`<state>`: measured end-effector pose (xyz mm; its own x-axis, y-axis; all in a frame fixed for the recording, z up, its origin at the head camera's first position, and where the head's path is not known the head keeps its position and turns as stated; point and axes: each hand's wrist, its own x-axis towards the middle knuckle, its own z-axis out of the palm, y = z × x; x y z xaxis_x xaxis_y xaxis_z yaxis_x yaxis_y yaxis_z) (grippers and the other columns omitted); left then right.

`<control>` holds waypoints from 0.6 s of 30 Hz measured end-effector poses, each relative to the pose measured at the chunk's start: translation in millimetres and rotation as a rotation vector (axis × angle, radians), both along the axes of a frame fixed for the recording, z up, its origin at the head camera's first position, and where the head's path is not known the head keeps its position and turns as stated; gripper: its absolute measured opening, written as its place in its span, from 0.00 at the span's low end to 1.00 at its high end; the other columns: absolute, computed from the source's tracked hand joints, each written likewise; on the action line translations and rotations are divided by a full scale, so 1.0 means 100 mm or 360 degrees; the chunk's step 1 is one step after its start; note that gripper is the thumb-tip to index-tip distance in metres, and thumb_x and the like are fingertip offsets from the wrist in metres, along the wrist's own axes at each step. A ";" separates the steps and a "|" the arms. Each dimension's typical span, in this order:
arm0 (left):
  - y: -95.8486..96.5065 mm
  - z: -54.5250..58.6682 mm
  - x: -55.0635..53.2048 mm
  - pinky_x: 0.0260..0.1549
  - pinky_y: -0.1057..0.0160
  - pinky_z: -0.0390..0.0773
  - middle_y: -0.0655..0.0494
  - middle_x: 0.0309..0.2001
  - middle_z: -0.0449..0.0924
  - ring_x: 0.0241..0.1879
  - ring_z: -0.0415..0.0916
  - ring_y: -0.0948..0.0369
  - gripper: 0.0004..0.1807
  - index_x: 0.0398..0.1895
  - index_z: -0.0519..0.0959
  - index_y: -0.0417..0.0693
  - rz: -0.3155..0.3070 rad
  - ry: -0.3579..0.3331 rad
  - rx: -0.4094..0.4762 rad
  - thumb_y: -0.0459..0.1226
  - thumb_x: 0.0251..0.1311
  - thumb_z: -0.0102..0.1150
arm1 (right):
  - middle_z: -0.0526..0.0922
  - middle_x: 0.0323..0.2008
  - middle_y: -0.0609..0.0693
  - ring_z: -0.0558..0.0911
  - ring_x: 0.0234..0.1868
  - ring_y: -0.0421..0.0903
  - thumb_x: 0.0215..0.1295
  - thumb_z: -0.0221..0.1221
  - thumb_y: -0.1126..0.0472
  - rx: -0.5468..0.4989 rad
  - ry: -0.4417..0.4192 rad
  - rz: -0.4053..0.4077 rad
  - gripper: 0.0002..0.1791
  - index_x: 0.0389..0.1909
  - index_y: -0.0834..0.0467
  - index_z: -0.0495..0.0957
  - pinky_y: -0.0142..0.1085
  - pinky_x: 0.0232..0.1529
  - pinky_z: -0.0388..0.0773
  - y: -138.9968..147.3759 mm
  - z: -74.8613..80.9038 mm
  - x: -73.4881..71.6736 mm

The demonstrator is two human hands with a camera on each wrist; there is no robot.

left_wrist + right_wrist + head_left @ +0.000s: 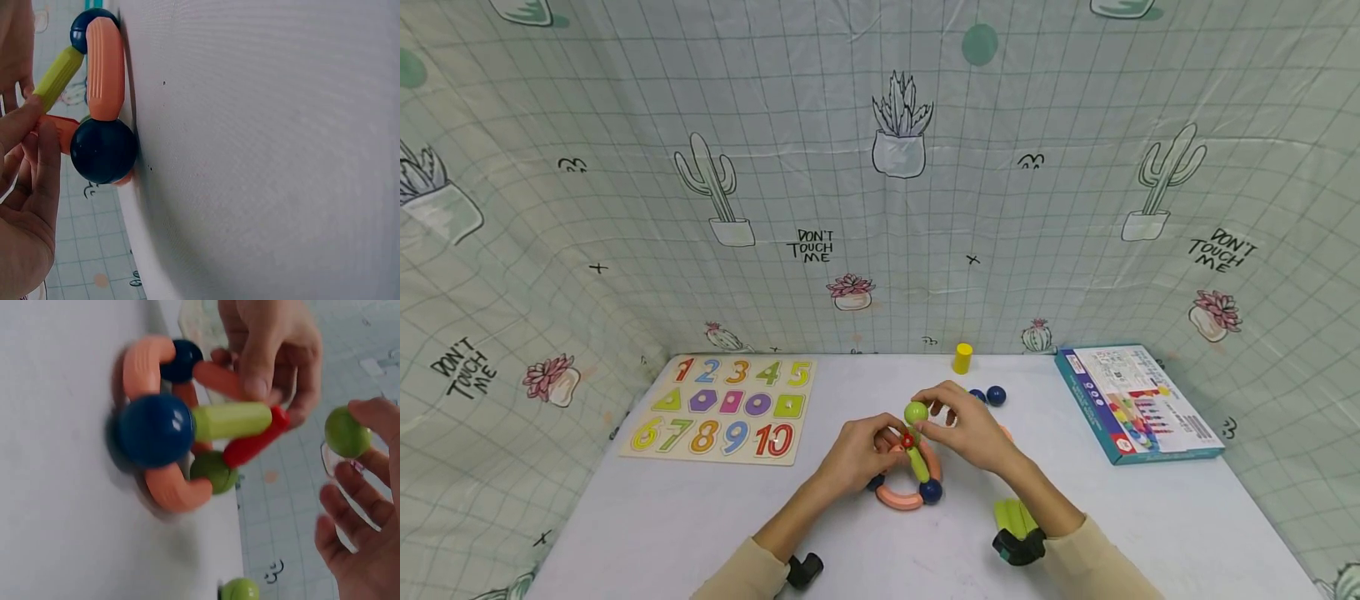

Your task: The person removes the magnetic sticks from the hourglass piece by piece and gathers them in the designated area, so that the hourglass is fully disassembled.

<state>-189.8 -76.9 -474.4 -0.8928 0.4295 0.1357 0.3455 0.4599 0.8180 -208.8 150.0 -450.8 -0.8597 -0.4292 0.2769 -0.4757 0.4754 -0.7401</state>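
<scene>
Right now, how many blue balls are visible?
4: left ball and right ball in the ring; half-hidden ball and outer ball beyond the right hand. More may be hidden.

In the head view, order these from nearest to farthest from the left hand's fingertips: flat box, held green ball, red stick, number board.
1. Red stick: right beside the left hand.
2. Held green ball: just beyond, at the right hand.
3. Number board: over to the left.
4. Flat box: far right.

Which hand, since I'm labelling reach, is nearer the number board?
Left. The left hand is just right of the number board; the right hand is farther right, holding a light green ball.
</scene>
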 end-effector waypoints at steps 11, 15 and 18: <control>0.00 0.01 0.01 0.21 0.69 0.76 0.61 0.31 0.83 0.23 0.77 0.67 0.14 0.47 0.82 0.49 0.0016 -0.0033 -0.0028 0.34 0.58 0.72 | 0.83 0.53 0.47 0.76 0.54 0.54 0.66 0.67 0.57 0.0382 -0.0040 -0.0199 0.19 0.57 0.50 0.81 0.48 0.52 0.75 0.20 0.00 -0.50; 0.00 0.00 0.00 0.21 0.69 0.76 0.61 0.31 0.83 0.23 0.77 0.67 0.14 0.46 0.82 0.49 0.0019 -0.0032 -0.0029 0.34 0.58 0.73 | 0.84 0.52 0.47 0.74 0.58 0.54 0.65 0.68 0.59 0.0523 -0.0075 -0.0191 0.20 0.58 0.52 0.81 0.51 0.57 0.73 0.18 -0.08 -0.63; 0.00 0.00 0.00 0.21 0.69 0.76 0.62 0.31 0.83 0.23 0.77 0.67 0.14 0.46 0.82 0.49 0.0020 -0.0043 -0.0028 0.35 0.57 0.73 | 0.85 0.53 0.48 0.74 0.59 0.53 0.65 0.68 0.59 0.0622 -0.0088 -0.0172 0.20 0.58 0.52 0.81 0.51 0.59 0.72 0.16 -0.13 -0.68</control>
